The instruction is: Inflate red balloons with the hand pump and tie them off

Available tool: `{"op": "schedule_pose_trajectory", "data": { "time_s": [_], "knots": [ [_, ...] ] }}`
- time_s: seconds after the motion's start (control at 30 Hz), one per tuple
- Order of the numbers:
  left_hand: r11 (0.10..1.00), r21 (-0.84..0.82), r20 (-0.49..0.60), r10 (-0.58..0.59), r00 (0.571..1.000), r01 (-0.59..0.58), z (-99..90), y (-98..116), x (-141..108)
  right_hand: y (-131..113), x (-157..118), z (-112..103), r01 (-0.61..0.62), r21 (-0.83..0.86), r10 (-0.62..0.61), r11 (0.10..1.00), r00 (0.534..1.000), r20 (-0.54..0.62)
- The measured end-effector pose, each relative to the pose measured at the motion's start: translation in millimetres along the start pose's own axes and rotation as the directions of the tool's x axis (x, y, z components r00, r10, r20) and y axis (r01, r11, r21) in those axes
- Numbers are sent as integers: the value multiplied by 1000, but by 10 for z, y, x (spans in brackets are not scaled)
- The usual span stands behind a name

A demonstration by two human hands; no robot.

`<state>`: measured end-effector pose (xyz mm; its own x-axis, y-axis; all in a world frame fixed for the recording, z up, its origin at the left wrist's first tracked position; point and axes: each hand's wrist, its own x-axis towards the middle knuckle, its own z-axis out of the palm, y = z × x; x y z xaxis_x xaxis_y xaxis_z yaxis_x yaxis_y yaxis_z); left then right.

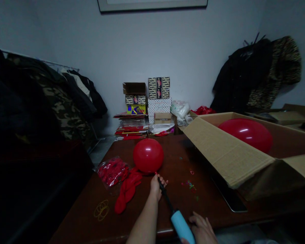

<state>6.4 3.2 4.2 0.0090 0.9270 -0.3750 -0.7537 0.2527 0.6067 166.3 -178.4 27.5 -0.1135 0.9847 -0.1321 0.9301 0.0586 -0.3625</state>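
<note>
A round, inflated red balloon (pixel 148 155) sits over the table, its neck toward me at the tip of a hand pump (pixel 182 226). My left hand (pixel 156 187) is closed around the pump's black nozzle end, right at the balloon's neck. The pump's blue barrel slants down toward the bottom edge, where my right hand (pixel 202 229) is around it, thumb on one side and fingers loosely curled on the other. Part of that hand is cut off by the frame. Limp red balloons (pixel 128 191) lie left of my left hand, beside a clear bag of red pieces (pixel 113 171).
An open cardboard box (pixel 228 149) holding a large red balloon (pixel 246 134) stands at the right, a dark phone-like slab (pixel 231 196) by it. Yellow rubber bands (pixel 101 210) and small coloured bits (pixel 190 185) lie on the brown table (pixel 173 149). Stacked boxes (pixel 159 108) stand behind.
</note>
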Motion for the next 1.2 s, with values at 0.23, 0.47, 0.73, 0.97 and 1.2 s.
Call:
{"op": "schedule_pose_trajectory", "data": {
  "time_s": [0.23,0.47,0.73,0.97,1.2],
  "knots": [
    [999,-33,66,9,998,-7,-50,-5,52,-403,527,-204,-24,73,34,997,990,-135],
    [998,47,79,31,996,-35,-66,-45,122,-434,691,-30,-50,70,61,996,982,-176],
    [981,196,31,11,999,-17,32,-67,91,-386,660,2,-86,89,102,992,977,-185],
    [979,206,12,1,1000,-3,17,-76,146,-423,651,-5,-81,123,104,989,975,-197],
    [989,148,-31,28,999,-23,48,-44,208,-236,418,-132,-17,100,32,995,989,-145]
  ]
}}
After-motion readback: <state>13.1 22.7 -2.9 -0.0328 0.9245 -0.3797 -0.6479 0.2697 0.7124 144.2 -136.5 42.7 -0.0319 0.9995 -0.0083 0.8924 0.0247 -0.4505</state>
